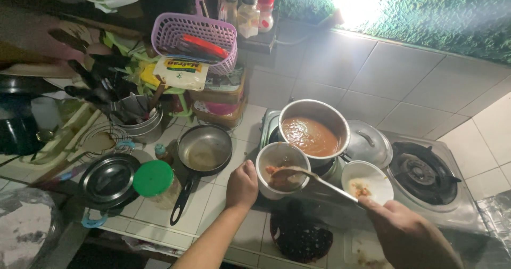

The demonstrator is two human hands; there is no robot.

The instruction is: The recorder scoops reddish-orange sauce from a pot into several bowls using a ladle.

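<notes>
Ladle (298, 176), gripped by right hand (396, 221), sits with its scoop over white bowl (281, 168), which left hand (242, 186) grips at the rim, beside pot (313, 133) of orange sauce on stove (452, 205). White-yellow packet (181, 73) leans under purple basket (194, 37); green lid (153, 178) on tiled surface (234, 141).

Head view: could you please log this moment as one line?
left hand: steadies white bowl | right hand: long metal ladle over bowl | steel pot: orange-brown sauce

White tiled tabletop (242, 237); on it a steel two-burner gas stove (452, 208), small dark frying pan (204, 151) with black handle, steel utensil canister (139, 121), dark round pot lid (109, 179), green-lidded jar (155, 181), stacked plastic tubs (219, 108) near the wall.
</notes>
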